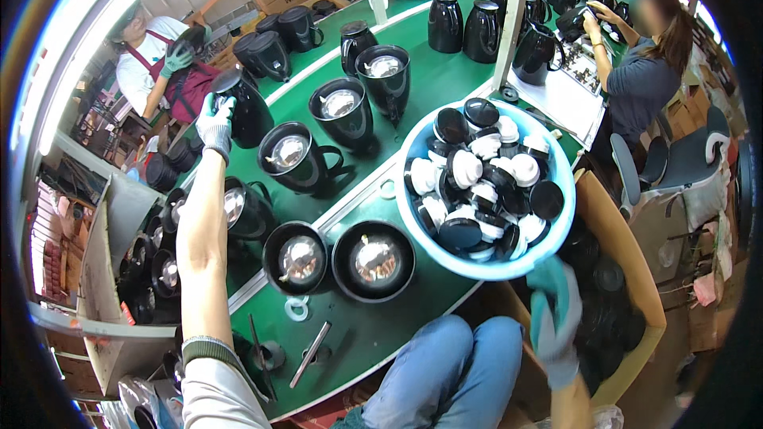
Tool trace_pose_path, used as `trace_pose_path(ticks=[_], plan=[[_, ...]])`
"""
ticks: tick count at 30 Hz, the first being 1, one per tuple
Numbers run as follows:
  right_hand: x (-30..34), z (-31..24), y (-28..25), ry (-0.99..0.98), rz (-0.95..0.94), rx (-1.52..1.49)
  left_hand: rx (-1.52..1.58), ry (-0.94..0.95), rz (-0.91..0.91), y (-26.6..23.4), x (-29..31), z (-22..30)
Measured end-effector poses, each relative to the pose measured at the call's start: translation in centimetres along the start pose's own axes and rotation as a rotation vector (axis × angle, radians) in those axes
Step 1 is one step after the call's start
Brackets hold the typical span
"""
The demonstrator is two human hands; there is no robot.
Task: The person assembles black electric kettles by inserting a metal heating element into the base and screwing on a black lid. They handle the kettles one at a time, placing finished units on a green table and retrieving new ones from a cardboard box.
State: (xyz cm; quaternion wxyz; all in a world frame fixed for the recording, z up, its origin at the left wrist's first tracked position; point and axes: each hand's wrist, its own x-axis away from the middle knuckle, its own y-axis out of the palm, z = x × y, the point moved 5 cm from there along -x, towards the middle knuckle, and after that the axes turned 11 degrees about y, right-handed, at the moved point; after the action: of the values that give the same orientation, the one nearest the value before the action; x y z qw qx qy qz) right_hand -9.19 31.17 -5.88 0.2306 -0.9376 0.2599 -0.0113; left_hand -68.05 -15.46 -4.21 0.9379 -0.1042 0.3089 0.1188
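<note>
My left hand (214, 121), in a grey and white glove, reaches far left and is closed on the side of a black thermal jug (248, 115), which tilts a little. My right hand (554, 314), in a green and grey glove, is smeared by motion. It hangs by the near rim of a light blue basin (563, 242), above a cardboard box (645, 294); its fingers cannot be made out. The basin holds many black and white stopper lids (462, 167). Open jugs with shiny liners stand before me, among them a near jug (373, 260) and a handled jug (296, 157).
Black round parts (608, 278) fill the cardboard box. Near the green table's front edge lie a metal rod (310, 355) and white rings (296, 308). A white post (513, 28) rises behind the basin. One co-worker (171, 71) is at far left, another (648, 71) at right, each handling a black jug.
</note>
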Motion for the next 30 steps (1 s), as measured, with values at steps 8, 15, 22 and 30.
trace_pose_path(ticks=[8,15,22,30], plan=[[-36.7,-6.2,23.7,-0.548,0.143,0.74,-0.418,-0.532,-0.432,1.5,2.2,-7.8],[-41.9,-6.6,30.2,-0.231,0.047,0.772,-1.009,0.01,-0.837,-2.3,3.5,3.3],[-34.6,-9.6,16.4,-0.519,0.509,0.354,-0.227,0.12,-0.401,-6.6,11.9,22.6],[-5.5,-10.4,-1.4,-0.194,0.098,-0.447,0.192,-0.183,-0.435,-9.9,30.7,28.5]])
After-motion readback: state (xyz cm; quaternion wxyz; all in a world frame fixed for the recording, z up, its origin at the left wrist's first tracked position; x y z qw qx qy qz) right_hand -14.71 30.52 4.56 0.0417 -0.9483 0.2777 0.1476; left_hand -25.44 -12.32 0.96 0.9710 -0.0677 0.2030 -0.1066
